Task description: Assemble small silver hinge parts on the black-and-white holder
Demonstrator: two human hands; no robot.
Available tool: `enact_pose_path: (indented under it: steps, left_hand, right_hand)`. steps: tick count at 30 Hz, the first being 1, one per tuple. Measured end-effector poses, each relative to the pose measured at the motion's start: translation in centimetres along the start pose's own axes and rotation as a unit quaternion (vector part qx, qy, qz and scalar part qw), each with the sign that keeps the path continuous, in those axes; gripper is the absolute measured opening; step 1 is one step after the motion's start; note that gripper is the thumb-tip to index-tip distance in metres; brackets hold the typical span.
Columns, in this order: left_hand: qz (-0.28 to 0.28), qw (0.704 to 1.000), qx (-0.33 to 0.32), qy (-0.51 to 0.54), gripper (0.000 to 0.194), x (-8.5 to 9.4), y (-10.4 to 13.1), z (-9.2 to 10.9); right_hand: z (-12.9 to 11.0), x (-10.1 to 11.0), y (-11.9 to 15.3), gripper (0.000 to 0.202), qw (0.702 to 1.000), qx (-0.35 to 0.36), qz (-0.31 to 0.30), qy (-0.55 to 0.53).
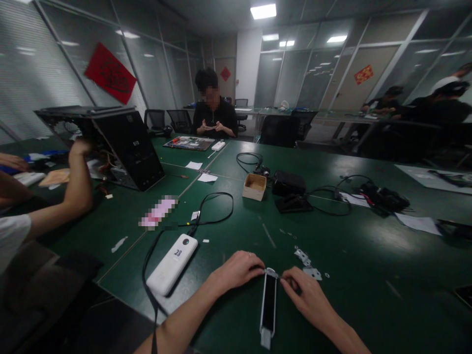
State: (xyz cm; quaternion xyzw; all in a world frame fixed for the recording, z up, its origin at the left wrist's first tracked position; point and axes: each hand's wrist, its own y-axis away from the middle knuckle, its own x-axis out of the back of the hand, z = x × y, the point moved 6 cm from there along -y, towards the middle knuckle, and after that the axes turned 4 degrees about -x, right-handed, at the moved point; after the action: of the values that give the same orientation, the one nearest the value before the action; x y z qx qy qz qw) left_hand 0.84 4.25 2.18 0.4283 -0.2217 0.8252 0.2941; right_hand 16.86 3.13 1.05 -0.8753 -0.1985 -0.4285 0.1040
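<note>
In front of me on the table lies a long, narrow device (269, 305) with a black face and a pale frame. A light grey tab (265, 339) sticks out of its near end. Across its far end runs a small grey strip (272, 273); its exact kind is too small to tell. My left hand (239, 268) pinches the strip's left end, fingers closed. At the other end, the thumb and fingers of my right hand (308, 295) are pressed together on it. Small whitish cut scraps (312, 273) lie just beyond my right hand.
Left of my forearm rests a white power bank (173, 265) with a black cable (212, 221). Farther off are a small cardboard box (254, 187), a black case (288, 183) and tangled cables (383, 196). A co-worker's arm (75, 182) reaches into a computer case (136, 152); another person (214, 113) sits opposite.
</note>
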Motion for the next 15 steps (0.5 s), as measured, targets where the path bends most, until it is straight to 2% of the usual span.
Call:
enact_pose_path:
  steps: [7, 15]
  left_hand:
    - [0.033, 0.999, -0.012, 0.000, 0.018, -0.29, -0.01, 0.21]
    - [0.025, 1.000, 0.006, 0.006, 0.017, -0.12, -0.11, 0.02]
  right_hand:
    - [0.35, -0.31, -0.09, 0.025, 1.000, 0.022, 0.014, -0.004]
    - [0.46, 0.12, -0.02, 0.022, 0.999, 0.031, 0.011, -0.004]
